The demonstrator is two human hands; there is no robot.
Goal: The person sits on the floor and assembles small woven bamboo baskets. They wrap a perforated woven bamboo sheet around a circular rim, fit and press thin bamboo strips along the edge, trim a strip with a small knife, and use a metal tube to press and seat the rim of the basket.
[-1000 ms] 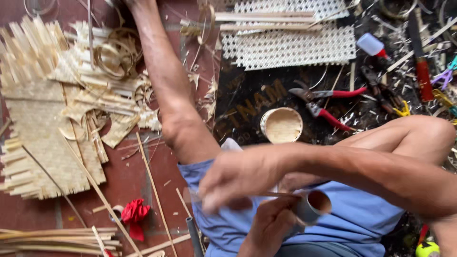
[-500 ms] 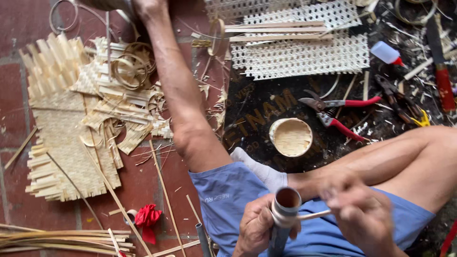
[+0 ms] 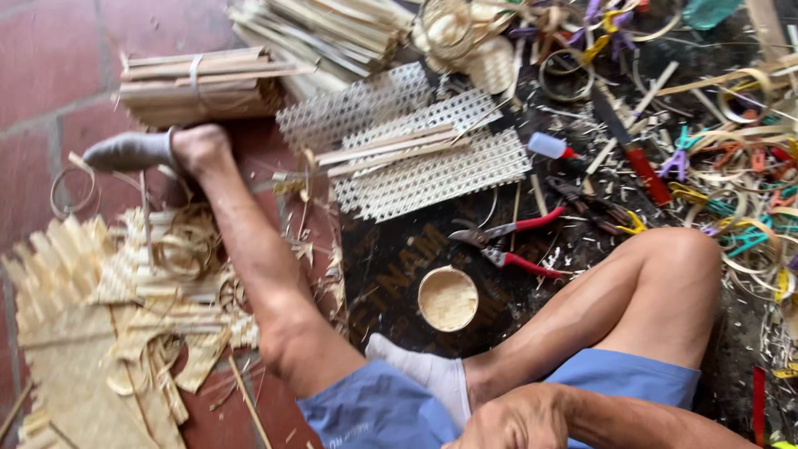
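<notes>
At the bottom edge of the head view, only one hand (image 3: 519, 420) shows, and only as a knuckled back with its forearm running off to the lower right. Its fingers lie below the frame, so whether they are spread, pressed together or pinching anything cannot be told; it is probably the right hand, though the crop leaves this uncertain. The other hand is out of view.

The hand sits just above the blue shorts (image 3: 382, 411). Beside it, a foot in a white sock (image 3: 428, 374) is tucked against the bent leg, whose knee (image 3: 677, 266) rises at the right. The other leg stretches up and left to a foot in a grey sock (image 3: 129, 151).

The nearest worked item is a small round woven disc (image 3: 447, 298), lying flat on the dark mat (image 3: 391, 266) just beyond the white sock, apart from the hand. Near it, farther up the mat, lie red-handled pruning shears (image 3: 507, 245).

To the left, on the red tiled floor (image 3: 50, 75), flat woven bamboo pieces (image 3: 91, 333) and loose strips are spread.

Farther off, white lattice-weave panels (image 3: 424, 154) carry a few bamboo slats. A small white bottle with a red tip (image 3: 550, 146) and a red-handled knife (image 3: 630, 141) lie to their right. A tied bundle of bamboo sticks (image 3: 199, 83) lies at the far left.
</notes>
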